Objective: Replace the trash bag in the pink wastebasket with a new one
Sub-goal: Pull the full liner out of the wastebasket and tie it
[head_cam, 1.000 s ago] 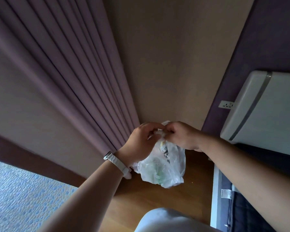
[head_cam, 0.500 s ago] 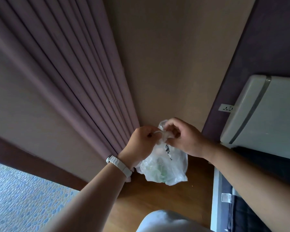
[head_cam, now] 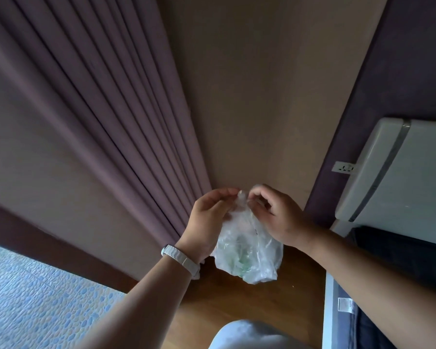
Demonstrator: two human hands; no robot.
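A clear plastic trash bag (head_cam: 247, 253) with greenish rubbish inside hangs in the air above the wooden floor. Its gathered neck sits between both hands. My left hand (head_cam: 207, 222) pinches the top of the bag from the left, fingers curled. My right hand (head_cam: 275, 215) pinches the same twisted top from the right. The pink wastebasket is not in view, and I see no new bag.
Purple curtains (head_cam: 106, 127) hang at the left, a beige wall (head_cam: 249, 96) straight ahead. A white headboard panel (head_cam: 400, 177) and a wall socket (head_cam: 344, 168) are at the right, above dark bedding. A blue patterned mat (head_cam: 35, 298) lies at lower left on the wooden floor (head_cam: 262, 303).
Both hands have kept working the bag's neck, shifting their fingers at the top. The bag has stayed hanging in about the same place.
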